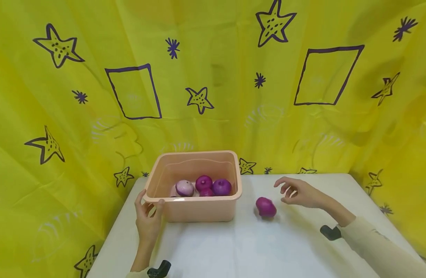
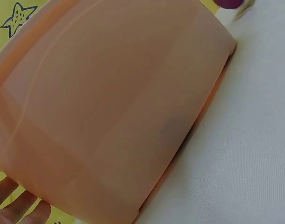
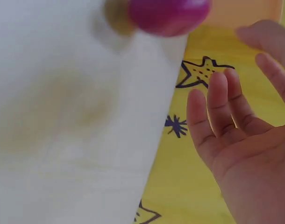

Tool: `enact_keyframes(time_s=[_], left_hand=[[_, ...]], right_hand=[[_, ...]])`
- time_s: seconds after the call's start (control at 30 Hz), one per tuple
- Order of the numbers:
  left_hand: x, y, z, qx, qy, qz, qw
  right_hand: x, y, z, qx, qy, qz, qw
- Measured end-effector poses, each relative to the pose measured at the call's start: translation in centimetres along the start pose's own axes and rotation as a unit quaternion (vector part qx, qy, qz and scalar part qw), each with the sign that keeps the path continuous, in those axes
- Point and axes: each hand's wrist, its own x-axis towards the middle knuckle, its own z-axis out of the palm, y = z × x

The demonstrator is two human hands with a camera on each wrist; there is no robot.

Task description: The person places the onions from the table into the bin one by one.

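Head view: peach bin (image 1: 199, 210) sits centre frame on the white counter (image 1: 247, 247), w/ several purple and pale onions (image 1: 203, 182) inside. Left hand (image 1: 147, 220), lower left of the bin, grips the bin's near-left corner: thumb on the rim's outer side, fingers (image 1: 159, 203) curled at the front wall. A loose purple onion (image 1: 266, 207) lies on the counter right of the bin, apart from it. Right hand (image 1: 300, 193) hovers just right of and slightly above that onion, fingers relaxed and part-curled, holding nothing, not touching it.

Left wrist view: bin wall (image 2: 110, 107) fills most of the frame; fingertips (image 2: 21, 210) show at lower left, against its base.

Right wrist view: blurred onion (image 3: 168, 16) at top centre; open palm (image 3: 247, 140) at right, fingers spread, clear gap to the onion.
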Motion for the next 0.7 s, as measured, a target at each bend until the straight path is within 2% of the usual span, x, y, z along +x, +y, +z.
enact_keyframes(time_s=[0.13,0.27,0.7], left_hand=[[0.0,0.1,-0.2,0.004,0.002,0.000,1.0000],[-0.2,0.1,-0.1,0.004,-0.012,-0.006,0.9999],[-0.1,-0.2,0.0,0.000,-0.003,-0.004,1.0000]], right_hand=[[1.4,0.0,1.0,-0.003,-0.026,0.027,0.999],[1.6,0.4,2.3,0.008,-0.036,0.057,0.998],[1.3,0.8,2.6,0.028,-0.035,0.048,0.998]])
